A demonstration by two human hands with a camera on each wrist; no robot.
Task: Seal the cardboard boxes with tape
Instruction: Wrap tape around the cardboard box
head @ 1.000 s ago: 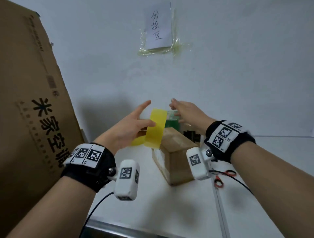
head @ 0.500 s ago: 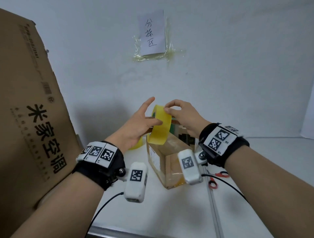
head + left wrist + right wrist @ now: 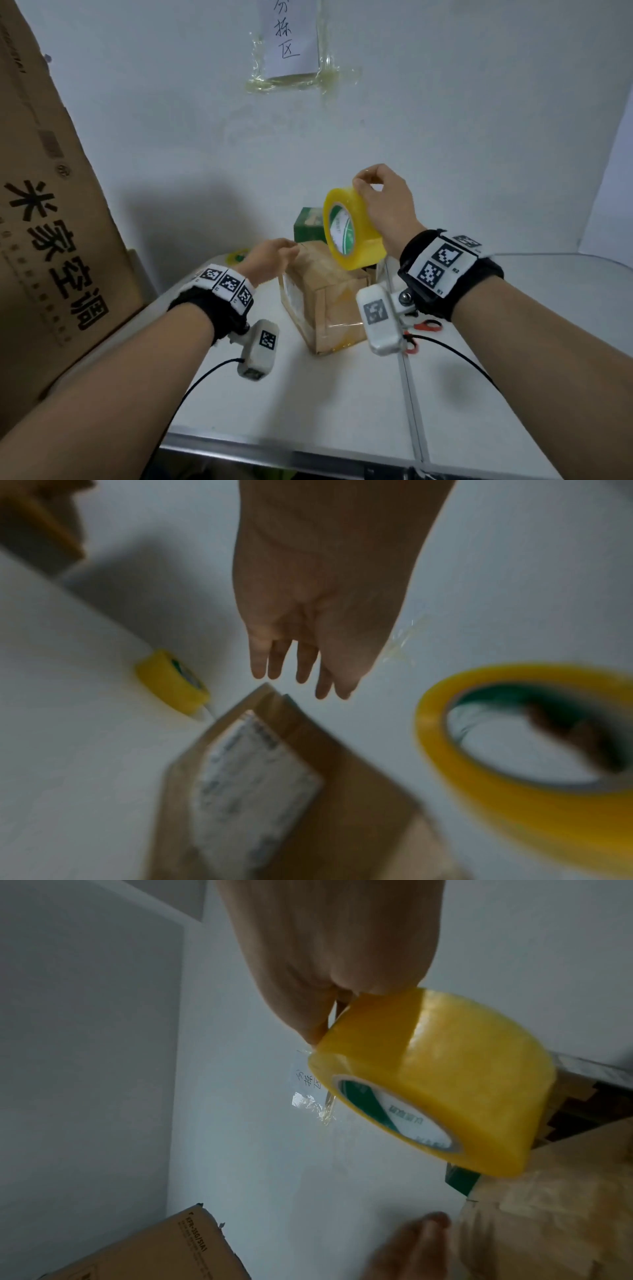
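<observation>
Right hand (image 3: 383,209) lifted tape roll (image 3: 352,229), left hand (image 3: 270,260) at box (image 3: 325,291) edge

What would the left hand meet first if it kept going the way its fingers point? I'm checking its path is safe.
Most likely the small cardboard box: the left hand, fingers straight, reaches toward its far top edge. The wall lies behind that; depth is hard to judge.

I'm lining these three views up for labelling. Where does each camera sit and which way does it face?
Head: looks forward and down over both forearms at the cardboard box; right hand holds the tape roll.
Left wrist: looks along the open left hand at the box's far corner.
Right wrist: looks along the hand to the roll, towards the wall.
All three share box and roll.
</observation>
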